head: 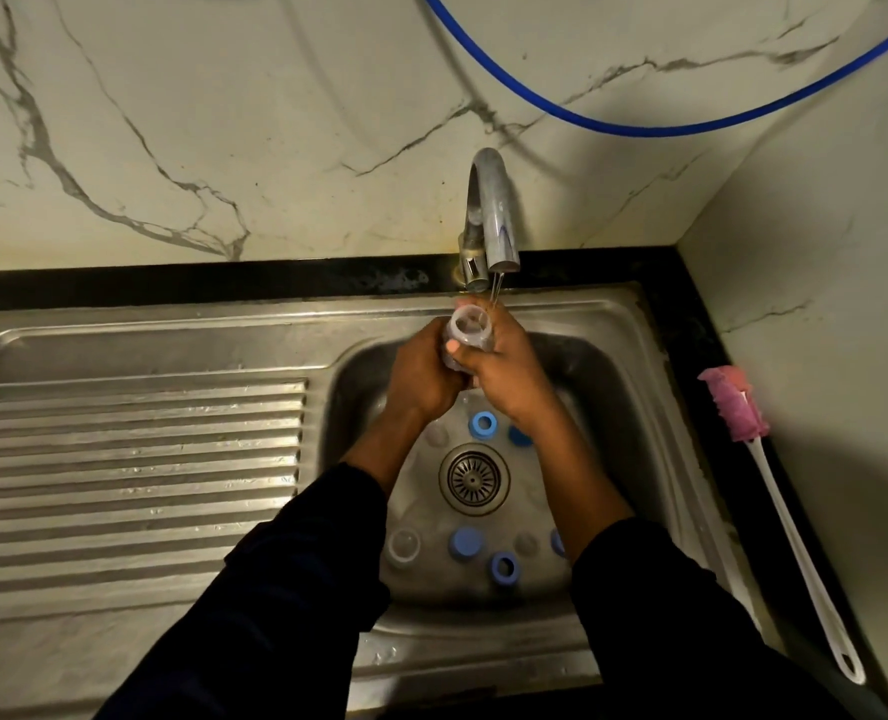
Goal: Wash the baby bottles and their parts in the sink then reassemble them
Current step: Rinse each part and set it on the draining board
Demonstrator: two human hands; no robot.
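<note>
Fingers of my left hand (421, 376) and right hand (504, 371) curl shut around the clear bottle (466, 327), mouth up just under the tap (488, 215), a thin stream running in. I judge it light, stiff and wet-slippery, best gripped round its body. Below the tap, blue rings and clear parts lie in the sink (358, 366).

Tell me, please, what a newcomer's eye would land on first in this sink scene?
First, both hands, the left hand and the right hand, grip a clear baby bottle under the running tap over the basin. Below them, blue rings and clear parts lie around the drain. A pink bottle brush rests on the dark counter to the right.
</note>
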